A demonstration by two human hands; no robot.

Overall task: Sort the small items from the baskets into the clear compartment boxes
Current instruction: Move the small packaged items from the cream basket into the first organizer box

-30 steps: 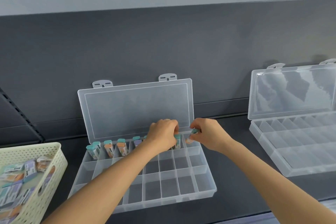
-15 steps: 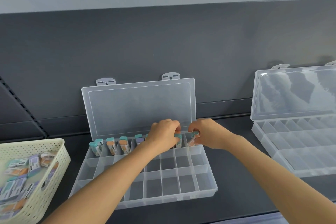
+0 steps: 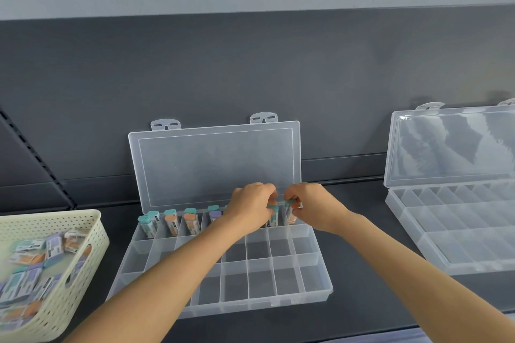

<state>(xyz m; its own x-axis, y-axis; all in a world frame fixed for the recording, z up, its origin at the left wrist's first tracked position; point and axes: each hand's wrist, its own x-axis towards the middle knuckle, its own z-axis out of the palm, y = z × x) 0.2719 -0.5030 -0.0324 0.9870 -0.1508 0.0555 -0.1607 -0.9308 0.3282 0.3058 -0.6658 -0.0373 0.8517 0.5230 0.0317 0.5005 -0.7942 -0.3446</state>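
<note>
Items: where did they sit?

Upright in the far row of the box, one to a compartment. Many more lay loose in the basket at the left of the shelf.

And the hands?

Both reached over the near rows to the right end of that far row, knuckles almost touching. The left hand had its fingers curled down on one teal-capped item. The right hand pinched another near its cap, over the last compartment on the right. The forearms hung above the empty near compartments.

What could have gone wrong?

The items stood tall and narrow, so a knuckle brushing a neighbour could have tipped it over a divider into the next compartment. With two hands crowded that close, one could have knocked the other's piece askew. A tilted item might have jammed against a divider instead of dropping in. A bump to the upright lid could have swung it forward onto the row.
</note>
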